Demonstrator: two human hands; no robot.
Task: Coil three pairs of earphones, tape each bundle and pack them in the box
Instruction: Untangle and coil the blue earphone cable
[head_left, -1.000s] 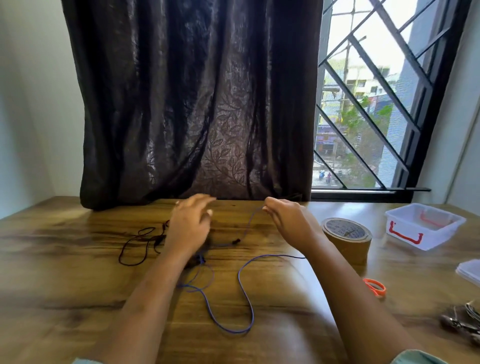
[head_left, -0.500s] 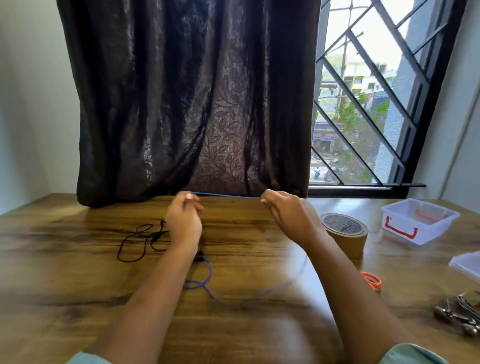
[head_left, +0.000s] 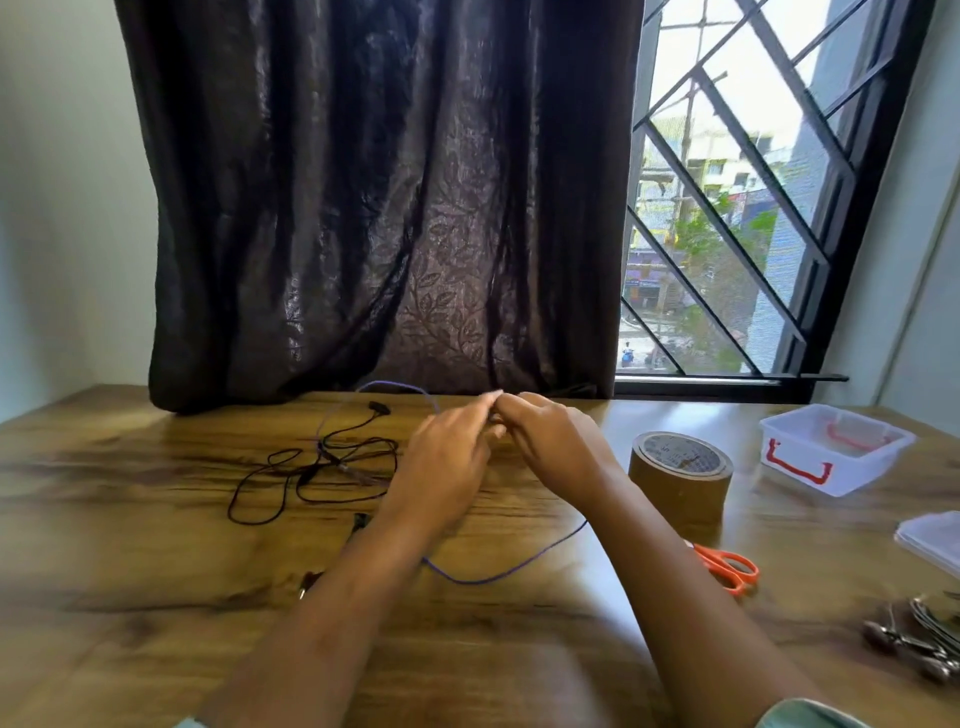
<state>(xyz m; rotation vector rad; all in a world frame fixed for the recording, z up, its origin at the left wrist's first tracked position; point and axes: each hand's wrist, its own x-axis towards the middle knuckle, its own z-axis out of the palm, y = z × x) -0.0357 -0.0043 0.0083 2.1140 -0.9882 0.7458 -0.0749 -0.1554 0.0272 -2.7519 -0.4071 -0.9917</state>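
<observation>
Clearly light and limp, the thin purple earphone cable (head_left: 488, 580) trails over the wooden desk (head_left: 130, 545) between the forearms and loops up farther back. It would likely spring uncoiled unless pinched firmly across the gathered loops. Left hand (head_left: 447, 457) and right hand (head_left: 556, 441) meet fingertip to fingertip, apparently both pinching it, though blur hides the contact. Tangled black earphones (head_left: 311, 478) lie left; brown tape roll (head_left: 678, 478) and red-handled clear plastic box (head_left: 831, 452) wait right.

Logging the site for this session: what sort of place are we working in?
Most likely a room in a home, on an upper floor: a wooden table stands against a barred window partly covered by a dark curtain, and buildings and a street lie below outside.
</observation>
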